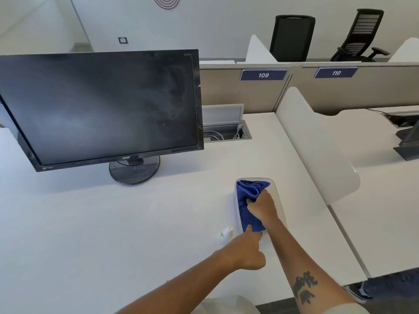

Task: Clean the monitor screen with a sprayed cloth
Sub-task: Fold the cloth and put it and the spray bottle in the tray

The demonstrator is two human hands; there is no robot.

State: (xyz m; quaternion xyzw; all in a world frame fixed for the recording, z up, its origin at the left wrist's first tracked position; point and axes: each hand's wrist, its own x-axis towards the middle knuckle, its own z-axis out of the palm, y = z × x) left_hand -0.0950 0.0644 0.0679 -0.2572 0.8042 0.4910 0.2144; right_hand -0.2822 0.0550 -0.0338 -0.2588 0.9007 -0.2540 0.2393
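Observation:
A black monitor (102, 105) stands on the white desk at the left, its dark screen showing streaks and smudges. To its right, a crumpled blue cloth (248, 200) lies in a shallow white tray (277, 198). My right hand (263, 206) grips the cloth from above, fingers curled into the fabric. At the tray's near end, my left hand (248, 252) pinches the rim with thumb and forefinger, the other fingers curled. Just left of the tray a small white spray bottle (226, 233) sits on the desk.
A white curved divider (317, 141) stands to the right of the tray. Behind the monitor an open cable hatch (224, 130) is set into the desk. Beige partitions labelled 109 and 110 run along the back, with two black office chairs (292, 37) beyond.

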